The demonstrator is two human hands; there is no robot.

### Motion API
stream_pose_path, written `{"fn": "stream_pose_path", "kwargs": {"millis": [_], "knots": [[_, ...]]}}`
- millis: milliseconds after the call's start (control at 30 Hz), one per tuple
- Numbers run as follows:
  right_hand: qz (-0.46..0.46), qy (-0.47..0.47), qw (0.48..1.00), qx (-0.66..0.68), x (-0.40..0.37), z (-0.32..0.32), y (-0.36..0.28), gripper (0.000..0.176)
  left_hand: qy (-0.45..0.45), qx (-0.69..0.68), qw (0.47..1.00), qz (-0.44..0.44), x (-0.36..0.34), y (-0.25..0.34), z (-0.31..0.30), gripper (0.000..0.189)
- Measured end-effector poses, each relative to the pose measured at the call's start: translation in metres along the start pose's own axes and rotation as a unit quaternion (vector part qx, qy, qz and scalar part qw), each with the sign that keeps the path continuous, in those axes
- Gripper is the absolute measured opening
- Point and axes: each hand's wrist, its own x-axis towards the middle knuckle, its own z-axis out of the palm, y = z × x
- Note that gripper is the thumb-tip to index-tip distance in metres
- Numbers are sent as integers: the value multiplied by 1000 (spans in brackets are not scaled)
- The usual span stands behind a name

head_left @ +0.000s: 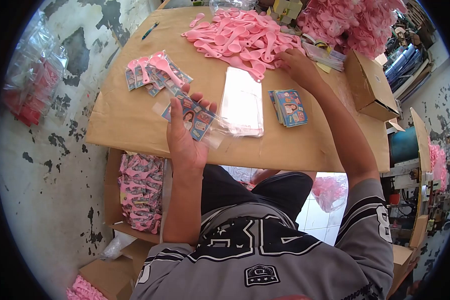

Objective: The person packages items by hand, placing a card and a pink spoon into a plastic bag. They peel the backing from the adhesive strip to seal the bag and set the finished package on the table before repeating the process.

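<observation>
My left hand (186,135) is closed around a clear plastic bag with a blue printed card (194,121) inside, raised above the table's front edge. At the right edge of a heap of pink spoons (235,37), my right hand (294,65) has its fingers curled down; what lies between them is hidden. A stack of clear plastic bags (241,105) lies between my hands. To its right is a stack of blue cards (290,107). Several packed cards with pink spoons (155,72) overlap on the table beyond my left hand.
The brown-covered table (120,115) carries a pen (150,30) at far left and a cardboard box (370,85) at right. Big bags of pink spoons (350,25) stand at the back right. Below the left edge, an open carton (113,187) holds packed spoons.
</observation>
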Motion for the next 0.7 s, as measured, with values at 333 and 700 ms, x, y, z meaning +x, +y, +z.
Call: {"fn": "stream_pose_path", "kwargs": {"millis": [333,700], "knots": [[9,108,986,127,-24,-29,-20,21,1,-19,999,47,11,-15,3,46],[324,110,744,574,-135,-89,-177,12,39,-21,990,131,16,-25,15,46]]}}
